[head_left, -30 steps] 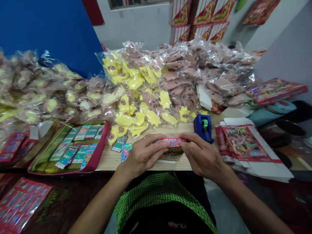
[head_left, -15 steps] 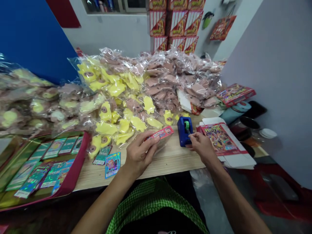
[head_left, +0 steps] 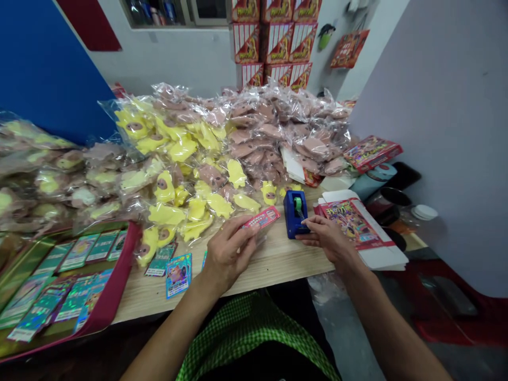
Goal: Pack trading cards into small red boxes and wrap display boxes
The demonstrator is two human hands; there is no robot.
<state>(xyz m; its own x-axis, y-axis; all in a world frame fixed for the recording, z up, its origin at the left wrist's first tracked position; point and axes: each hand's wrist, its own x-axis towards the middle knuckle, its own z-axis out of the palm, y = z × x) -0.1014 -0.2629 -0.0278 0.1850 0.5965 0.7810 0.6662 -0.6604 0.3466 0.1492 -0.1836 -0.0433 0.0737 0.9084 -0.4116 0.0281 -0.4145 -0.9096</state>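
Note:
My left hand [head_left: 230, 251] grips a small flat packet with a red printed header [head_left: 262, 217], held just above the wooden table [head_left: 273, 264]. To its right stands a blue tape dispenser [head_left: 291, 227] carrying a green-cored roll of tape [head_left: 297, 204]. With thumb and forefinger my right hand [head_left: 323, 235] pinches the loose tape end at the dispenser's front, its other fingers resting close to the base. Left of my left hand lie a shiny picture card [head_left: 178, 275] and a green card packet [head_left: 160, 261].
Bagged yellow and brown soft figures [head_left: 190, 153] are heaped along the back. A pink-rimmed tray [head_left: 123, 275] of card packets sits at left. Flat printed cartons [head_left: 377, 248], a blue bottle [head_left: 373, 180] and a white-lidded jar [head_left: 424, 212] stand at right. Red boxes [head_left: 278, 45] are stacked behind.
The view has shifted slightly. My left hand still holds the packet, and my right hand stays at the tape end with its fingers a little more extended.

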